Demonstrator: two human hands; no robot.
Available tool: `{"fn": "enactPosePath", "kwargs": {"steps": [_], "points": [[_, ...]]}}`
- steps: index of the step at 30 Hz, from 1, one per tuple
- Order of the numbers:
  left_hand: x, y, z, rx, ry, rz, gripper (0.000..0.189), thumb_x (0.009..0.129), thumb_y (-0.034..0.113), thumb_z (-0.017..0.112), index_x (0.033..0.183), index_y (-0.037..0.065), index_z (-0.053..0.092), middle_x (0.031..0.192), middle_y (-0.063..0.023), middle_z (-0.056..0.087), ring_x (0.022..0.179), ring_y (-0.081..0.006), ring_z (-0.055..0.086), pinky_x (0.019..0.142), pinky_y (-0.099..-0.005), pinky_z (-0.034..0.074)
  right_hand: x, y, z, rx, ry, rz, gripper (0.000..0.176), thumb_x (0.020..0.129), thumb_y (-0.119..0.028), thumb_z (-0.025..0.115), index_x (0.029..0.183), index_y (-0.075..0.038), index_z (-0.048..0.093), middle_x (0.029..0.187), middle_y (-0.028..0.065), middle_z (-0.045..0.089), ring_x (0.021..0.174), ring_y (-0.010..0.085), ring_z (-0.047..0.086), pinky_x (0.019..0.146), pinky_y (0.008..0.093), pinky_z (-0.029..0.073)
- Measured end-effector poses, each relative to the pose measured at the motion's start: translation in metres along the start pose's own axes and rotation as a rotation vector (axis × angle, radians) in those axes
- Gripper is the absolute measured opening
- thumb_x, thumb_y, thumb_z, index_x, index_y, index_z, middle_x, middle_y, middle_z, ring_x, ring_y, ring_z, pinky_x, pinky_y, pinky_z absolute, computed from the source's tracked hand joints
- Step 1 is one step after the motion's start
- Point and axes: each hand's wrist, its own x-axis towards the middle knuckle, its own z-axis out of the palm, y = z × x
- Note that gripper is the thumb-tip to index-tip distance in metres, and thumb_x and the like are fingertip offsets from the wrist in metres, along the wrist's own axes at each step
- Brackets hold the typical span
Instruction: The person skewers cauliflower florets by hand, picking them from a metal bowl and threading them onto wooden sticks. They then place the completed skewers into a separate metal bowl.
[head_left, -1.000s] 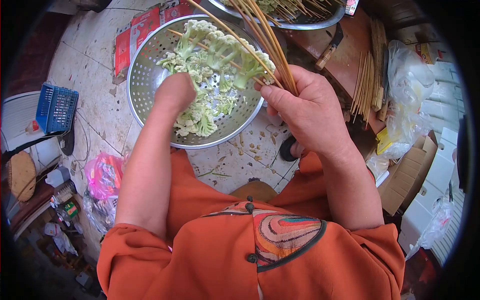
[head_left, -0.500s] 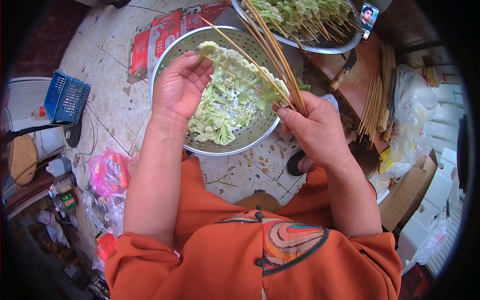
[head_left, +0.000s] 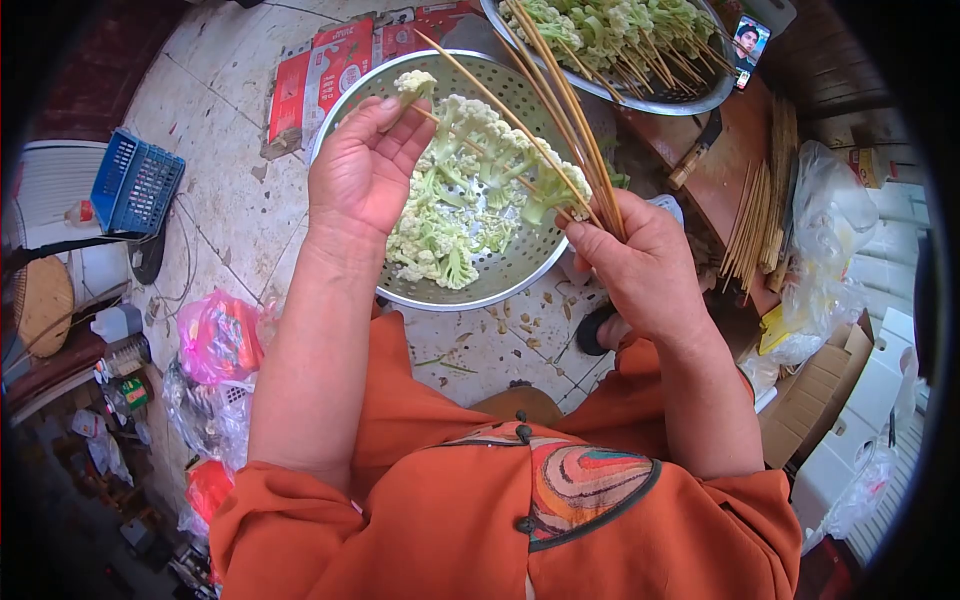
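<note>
My left hand (head_left: 366,165) pinches a small cauliflower floret (head_left: 415,84) at the tip of a bamboo skewer. Several florets (head_left: 490,138) are threaded along that skewer, running down to my right hand (head_left: 640,262). My right hand is closed around the skewer's lower end and a bunch of bare bamboo skewers (head_left: 572,112) that fan upward. Beneath both hands is a perforated metal colander (head_left: 505,297), with loose cauliflower pieces (head_left: 435,250) in its bottom.
A metal basin (head_left: 640,103) of skewered cauliflower stands at the top right, near a phone (head_left: 750,45). A knife (head_left: 695,150) and bundled skewers (head_left: 750,225) lie on a board at right. A blue basket (head_left: 135,185) and plastic bags (head_left: 218,335) are at left.
The end floret now stands apart from the others, up at the skewer's tip in my left hand. My right hand and its skewers have shifted slightly right and down in view.
</note>
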Motion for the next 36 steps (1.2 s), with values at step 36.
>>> {"fn": "enactPosePath", "kwargs": {"steps": [36], "points": [[-0.022,-0.028,0.018,0.135,-0.056,0.058,0.021,0.083,-0.003,0.06,0.101,0.004,0.051,0.097,-0.01,0.062,0.093,-0.0215,0.061,0.089,-0.0428,0.05,0.005,0.007,0.007,0.171,0.005,0.177,0.009,0.086,-0.011,0.061,0.081,-0.004,0.061,0.062,-0.0035,0.053,0.054,0.0038,0.044,0.047,0.0218,0.035]]}}
